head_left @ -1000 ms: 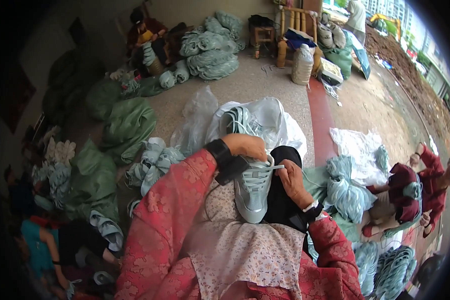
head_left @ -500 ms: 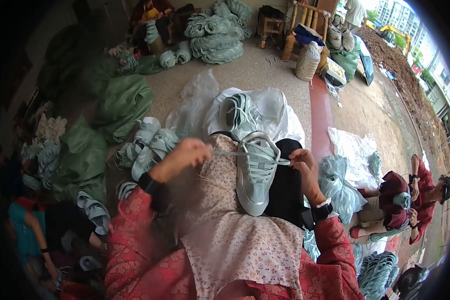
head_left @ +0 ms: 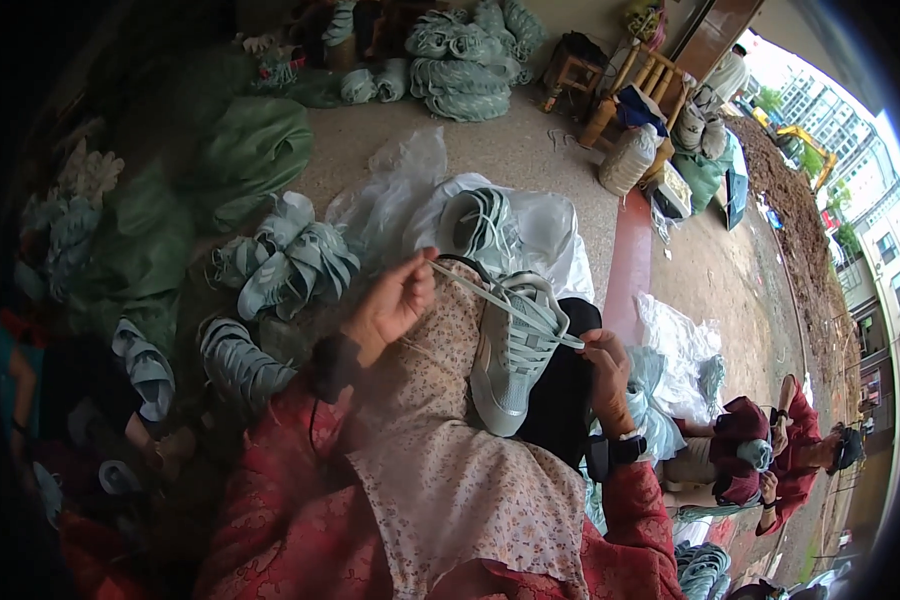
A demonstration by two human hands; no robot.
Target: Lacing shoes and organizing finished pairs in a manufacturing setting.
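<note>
The left hand [head_left: 394,306] is pinching a pale lace [head_left: 470,286] above the lap, while the right hand [head_left: 607,372] is gripping lacing at the right edge of a grey sneaker [head_left: 515,365]. The sneaker is pointing its toe toward the floral apron [head_left: 460,480]. Beyond, shoe uppers [head_left: 478,222] are lying on white plastic [head_left: 568,235].
</note>
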